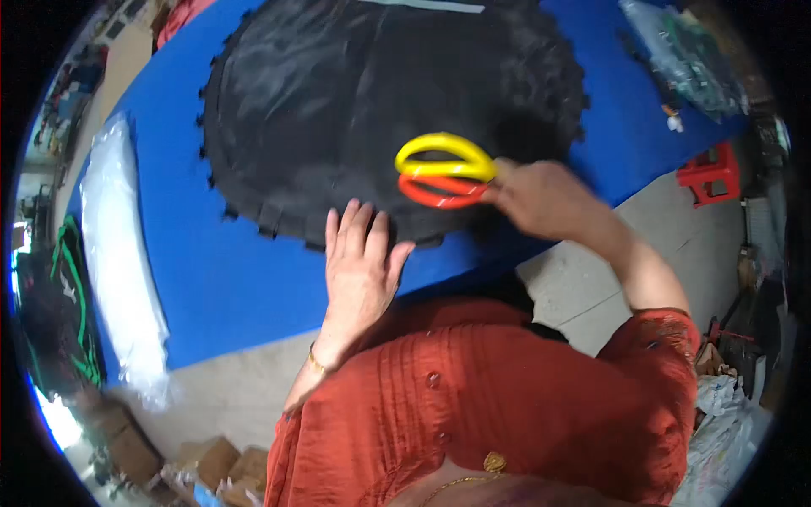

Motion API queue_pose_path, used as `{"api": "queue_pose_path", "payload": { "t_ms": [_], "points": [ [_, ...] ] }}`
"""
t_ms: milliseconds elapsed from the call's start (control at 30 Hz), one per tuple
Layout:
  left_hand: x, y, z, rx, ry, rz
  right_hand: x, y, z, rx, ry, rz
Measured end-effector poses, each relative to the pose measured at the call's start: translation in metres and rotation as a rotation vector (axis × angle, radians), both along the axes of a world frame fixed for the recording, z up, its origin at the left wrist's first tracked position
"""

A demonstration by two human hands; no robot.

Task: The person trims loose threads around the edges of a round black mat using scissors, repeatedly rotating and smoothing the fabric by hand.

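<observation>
A large black oval piece (338, 110) with small tabs round its edge lies flat on the blue table (211, 296). On its near edge rests my left hand (359, 266), palm down with fingers stretched out and nothing in it. My right hand (545, 198), slightly blurred, grips scissors (443, 169) at the blade end. Their yellow and red handles point left over the black piece. The blades are hidden by my fingers. A pale strip (431, 6) lies on the black piece at the top of the view.
A long clear-plastic-wrapped white bundle (118, 253) lies along the table's left side. Plastic bags with dark green contents (697, 68) are at the upper right. A red stool (710, 175) stands on the floor at right. Cardboard boxes (207, 460) sit at the lower left.
</observation>
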State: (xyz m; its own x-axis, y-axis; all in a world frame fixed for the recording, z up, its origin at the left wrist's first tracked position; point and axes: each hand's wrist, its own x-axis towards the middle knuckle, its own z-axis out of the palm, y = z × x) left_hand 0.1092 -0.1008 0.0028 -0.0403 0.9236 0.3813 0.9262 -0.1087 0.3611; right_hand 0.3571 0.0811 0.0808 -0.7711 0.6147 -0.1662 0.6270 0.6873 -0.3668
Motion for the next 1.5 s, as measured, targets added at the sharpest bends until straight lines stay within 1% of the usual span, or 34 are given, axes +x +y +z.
{"api": "queue_pose_path", "payload": {
  "t_ms": [33,67,133,167,200,300,367,533,767,867,1067,1167,1267,1333,1433,1500],
  "points": [
    [0.001,0.001,0.004,0.008,0.019,0.000,-0.005,0.000,0.001,0.006,-0.084,0.069],
    [0.000,0.001,0.003,0.014,0.012,-0.005,-0.006,0.001,-0.006,0.155,-0.093,0.273],
    [0.003,0.002,0.004,0.014,0.021,-0.015,-0.011,-0.006,0.001,0.085,-0.085,0.182],
    [0.003,0.001,0.005,-0.003,0.030,-0.015,-0.012,-0.008,0.011,0.002,-0.046,0.088],
    [0.001,0.000,0.004,-0.005,0.026,-0.017,-0.010,-0.006,-0.001,0.074,0.062,0.156],
    [0.001,-0.001,0.004,-0.029,0.023,-0.015,-0.009,-0.005,-0.007,0.058,0.106,0.099],
    [0.001,-0.002,0.004,-0.031,0.023,-0.018,-0.006,-0.001,-0.012,0.190,0.158,0.205],
    [-0.001,-0.003,0.002,-0.050,0.019,-0.019,0.012,0.003,-0.007,0.173,0.053,0.039],
    [-0.002,-0.003,-0.001,-0.046,0.013,-0.019,0.023,0.003,0.013,0.154,-0.055,-0.074],
    [-0.002,-0.003,-0.001,-0.038,0.007,-0.020,0.022,0.009,0.021,0.127,-0.047,-0.107],
    [-0.004,-0.002,-0.001,-0.041,0.021,-0.022,0.018,0.012,0.021,0.101,-0.068,-0.129],
    [-0.006,-0.001,-0.004,-0.058,0.032,-0.025,0.015,0.013,0.016,0.107,-0.007,-0.106],
    [-0.011,0.000,-0.004,-0.076,0.044,-0.040,0.005,0.013,0.016,0.103,-0.020,-0.094],
    [-0.015,0.001,-0.001,-0.079,0.009,-0.064,-0.003,0.016,0.018,0.076,-0.052,-0.096],
    [-0.019,0.003,-0.003,-0.074,-0.023,-0.083,-0.008,0.020,0.003,0.057,0.027,-0.087],
    [-0.022,0.004,-0.005,-0.067,-0.046,-0.096,-0.013,0.021,-0.006,0.004,0.022,-0.115]
  ]
}}
